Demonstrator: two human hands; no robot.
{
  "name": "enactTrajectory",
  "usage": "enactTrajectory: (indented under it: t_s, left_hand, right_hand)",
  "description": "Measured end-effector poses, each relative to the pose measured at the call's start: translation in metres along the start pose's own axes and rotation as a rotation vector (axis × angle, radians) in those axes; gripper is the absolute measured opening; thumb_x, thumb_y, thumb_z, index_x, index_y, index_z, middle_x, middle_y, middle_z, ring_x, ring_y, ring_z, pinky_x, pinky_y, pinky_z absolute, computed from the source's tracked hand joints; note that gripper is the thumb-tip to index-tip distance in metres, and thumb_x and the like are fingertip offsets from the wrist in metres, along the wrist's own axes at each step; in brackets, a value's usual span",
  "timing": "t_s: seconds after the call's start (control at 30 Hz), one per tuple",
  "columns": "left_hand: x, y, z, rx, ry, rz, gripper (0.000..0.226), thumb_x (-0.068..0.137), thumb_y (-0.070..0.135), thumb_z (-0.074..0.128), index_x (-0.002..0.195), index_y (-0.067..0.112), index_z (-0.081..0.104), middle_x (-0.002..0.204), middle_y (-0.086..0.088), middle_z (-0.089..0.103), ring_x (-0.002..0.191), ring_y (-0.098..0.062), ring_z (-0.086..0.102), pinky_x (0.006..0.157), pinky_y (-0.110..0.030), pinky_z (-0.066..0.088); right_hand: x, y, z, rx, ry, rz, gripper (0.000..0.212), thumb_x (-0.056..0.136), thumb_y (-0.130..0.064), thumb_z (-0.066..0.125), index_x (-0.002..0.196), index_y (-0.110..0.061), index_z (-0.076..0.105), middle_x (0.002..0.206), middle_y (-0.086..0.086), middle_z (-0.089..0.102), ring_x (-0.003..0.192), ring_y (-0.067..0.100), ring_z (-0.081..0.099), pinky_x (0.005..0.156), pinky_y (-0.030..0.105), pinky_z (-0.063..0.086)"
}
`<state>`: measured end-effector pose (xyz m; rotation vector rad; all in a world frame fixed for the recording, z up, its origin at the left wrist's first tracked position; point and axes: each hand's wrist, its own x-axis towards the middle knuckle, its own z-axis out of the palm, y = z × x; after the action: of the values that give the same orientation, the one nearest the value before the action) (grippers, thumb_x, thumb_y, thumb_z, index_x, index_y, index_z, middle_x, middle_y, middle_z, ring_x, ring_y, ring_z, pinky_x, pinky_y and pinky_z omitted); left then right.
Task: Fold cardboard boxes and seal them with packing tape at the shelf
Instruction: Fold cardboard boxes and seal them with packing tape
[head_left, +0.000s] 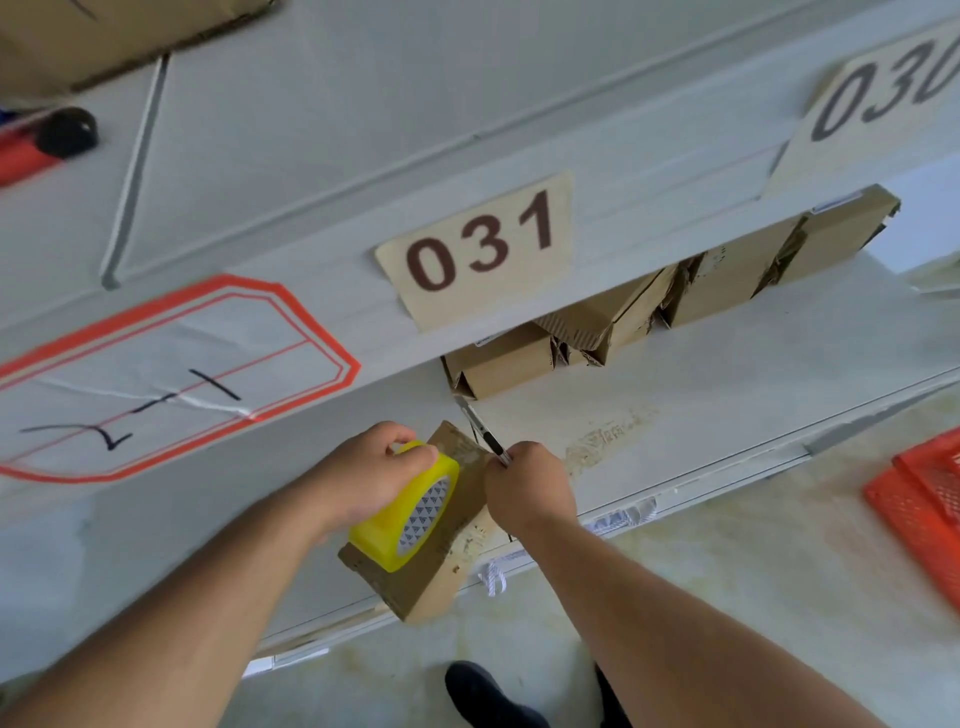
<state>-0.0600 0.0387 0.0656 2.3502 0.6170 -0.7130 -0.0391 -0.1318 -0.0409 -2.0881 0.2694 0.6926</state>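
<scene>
The cardboard box (441, 525) being sealed lies at the lower centre of the frame on the front edge of the shelf (727, 415), its long axis running from lower left up toward upper right, and it sits directly under both hands. The left hand (363, 478) curls over the top of the yellow tape roll (410, 512), pressing it onto the box near its left side. The right hand (530, 493) is closed round the handle of a thin utility knife (480, 431), whose blade points up and left past the box's far end. The two hands are just beside each other, the right one nearer the far end where, as I judge it, the tape must be cut. Counted: one box in hand, one tape roll, one knife. Further back on the shelf, right of centre, stand about four folded boxes (675, 296) in a row. Two number cards show, "031" (480, 244) at centre and another (878, 93) at upper right. An orange crate (924, 504) lies at the right edge.
</scene>
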Motion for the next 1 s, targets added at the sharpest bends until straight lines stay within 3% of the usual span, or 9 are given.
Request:
enactTrajectory:
  t_s: [0.07, 0.17, 0.3, 0.4, 0.57, 0.73, 0.87, 1.0]
  left_hand:
    - [0.005, 0.009, -0.008, -0.125, -0.133, -0.057, 0.040, 0.098, 0.044, 0.062, 0.136, 0.035, 0.053, 0.127, 0.004, 0.061, 0.108, -0.019, 0.064, 0.090, -0.035, 0.055]
    - [0.013, 0.019, -0.013, -0.236, -0.288, -0.096, 0.032, 0.100, 0.025, 0.059, 0.131, 0.030, 0.060, 0.119, -0.010, 0.066, 0.103, -0.028, 0.068, 0.086, -0.040, 0.058]
    - [0.018, 0.020, -0.012, -0.286, -0.411, -0.167, 0.030, 0.098, 0.031, 0.060, 0.125, 0.018, 0.064, 0.114, -0.030, 0.069, 0.084, -0.035, 0.071, 0.076, -0.044, 0.062]
    - [0.020, 0.019, -0.010, -0.311, -0.419, -0.182, 0.039, 0.095, 0.041, 0.069, 0.123, 0.014, 0.063, 0.099, -0.026, 0.073, 0.072, -0.032, 0.072, 0.069, -0.040, 0.063]
    - [0.018, 0.017, -0.007, -0.374, -0.385, -0.164, 0.040, 0.100, 0.030, 0.064, 0.130, 0.005, 0.058, 0.089, -0.023, 0.072, 0.063, -0.029, 0.070, 0.064, -0.037, 0.062]
    - [0.020, 0.014, -0.006, -0.391, -0.384, -0.159, 0.038, 0.100, 0.030, 0.064, 0.129, 0.006, 0.059, 0.091, -0.024, 0.073, 0.066, -0.030, 0.070, 0.067, -0.038, 0.062]
    - [0.022, 0.013, -0.005, -0.401, -0.425, -0.166, 0.040, 0.099, 0.030, 0.064, 0.131, 0.007, 0.057, 0.097, -0.026, 0.073, 0.070, -0.032, 0.070, 0.073, -0.040, 0.062]
    - [0.024, 0.011, -0.005, -0.404, -0.423, -0.149, 0.041, 0.099, 0.026, 0.063, 0.132, 0.002, 0.056, 0.094, -0.027, 0.072, 0.071, -0.033, 0.071, 0.075, -0.042, 0.062]
  right_hand:
    - [0.000, -0.001, 0.004, 0.024, 0.011, 0.021, 0.022, 0.098, -0.030, 0.051, 0.081, -0.018, 0.057, 0.086, 0.006, 0.073, 0.065, 0.025, 0.061, 0.055, 0.026, 0.044]
    - [0.000, 0.000, 0.004, 0.016, 0.021, 0.009, 0.023, 0.098, -0.032, 0.051, 0.084, -0.016, 0.062, 0.085, 0.006, 0.072, 0.068, 0.027, 0.065, 0.059, 0.029, 0.051]
    - [0.000, 0.002, 0.001, -0.014, 0.021, -0.014, 0.026, 0.099, -0.035, 0.052, 0.088, -0.016, 0.066, 0.080, 0.003, 0.070, 0.069, 0.027, 0.068, 0.062, 0.028, 0.051]
    - [0.001, 0.002, 0.000, -0.037, 0.017, -0.022, 0.026, 0.100, -0.036, 0.053, 0.091, -0.016, 0.067, 0.082, 0.003, 0.070, 0.072, 0.026, 0.067, 0.061, 0.028, 0.048]
    - [0.003, 0.003, -0.003, -0.075, -0.029, -0.044, 0.026, 0.102, -0.039, 0.050, 0.094, -0.018, 0.062, 0.087, 0.002, 0.068, 0.081, 0.028, 0.065, 0.064, 0.029, 0.044]
    - [-0.006, 0.008, -0.028, -0.135, -0.063, -0.144, 0.037, 0.106, -0.050, 0.037, 0.087, -0.022, 0.053, 0.080, 0.001, 0.061, 0.075, 0.024, 0.059, 0.063, 0.034, 0.043]
    - [-0.022, 0.021, -0.048, -0.356, -0.059, -0.304, 0.036, 0.110, -0.043, 0.030, 0.091, -0.022, 0.053, 0.076, -0.001, 0.061, 0.074, 0.027, 0.059, 0.063, 0.038, 0.048]
    - [-0.027, 0.021, -0.047, -0.446, -0.105, -0.392, 0.032, 0.108, -0.037, 0.032, 0.083, -0.022, 0.045, 0.071, 0.001, 0.058, 0.070, 0.029, 0.057, 0.057, 0.037, 0.040]
